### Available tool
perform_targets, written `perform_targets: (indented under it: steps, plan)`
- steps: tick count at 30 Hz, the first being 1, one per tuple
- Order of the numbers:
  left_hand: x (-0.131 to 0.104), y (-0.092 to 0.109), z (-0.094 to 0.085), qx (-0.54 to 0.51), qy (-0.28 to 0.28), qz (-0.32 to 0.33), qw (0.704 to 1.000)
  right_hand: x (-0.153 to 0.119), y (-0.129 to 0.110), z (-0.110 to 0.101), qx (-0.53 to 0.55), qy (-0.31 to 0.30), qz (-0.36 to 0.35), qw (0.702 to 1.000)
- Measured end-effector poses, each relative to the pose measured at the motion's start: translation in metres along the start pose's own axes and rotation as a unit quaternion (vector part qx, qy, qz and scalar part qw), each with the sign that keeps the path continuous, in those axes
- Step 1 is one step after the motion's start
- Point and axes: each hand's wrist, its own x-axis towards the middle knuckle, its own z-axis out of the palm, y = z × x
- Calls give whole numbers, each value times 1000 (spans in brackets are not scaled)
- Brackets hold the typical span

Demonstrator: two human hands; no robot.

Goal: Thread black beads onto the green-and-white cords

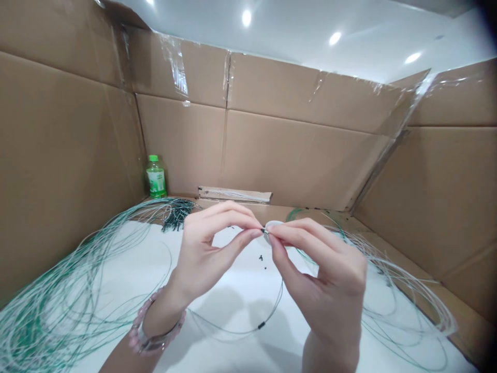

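Observation:
My left hand is closed in a pinch, thumb and forefinger on a small dark piece. Fingertip to fingertip with it, my right hand pinches the end of a thin wire. The joint between the two is too small to make out. From the right hand the wire loops down over the white surface, carrying a short black sleeve, and runs left under my left wrist. Behind my fingertips sits a round white dish, partly hidden. Tiny black bits lie on the white surface below.
A large bundle of green and white wires lies at left, its dark ends gathered at the back. More wires coil at right. A green bottle stands in the back left corner. Cardboard walls enclose the surface, with a cardboard strip at the back.

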Motion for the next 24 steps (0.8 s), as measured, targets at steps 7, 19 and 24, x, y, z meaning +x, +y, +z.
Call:
perform_targets:
  steps: [7,19,24]
  plan:
    - [0,0,-1,36,2,26,999,-1,2,1,-17,-12,-7,1000]
    - [0,0,-1,30,2,27,999,0,-1,1,-21,-1,-7,1000]
    - [3,2,-2,72,-6,64,995,-3,1,1,-10,-13,-9,1000]
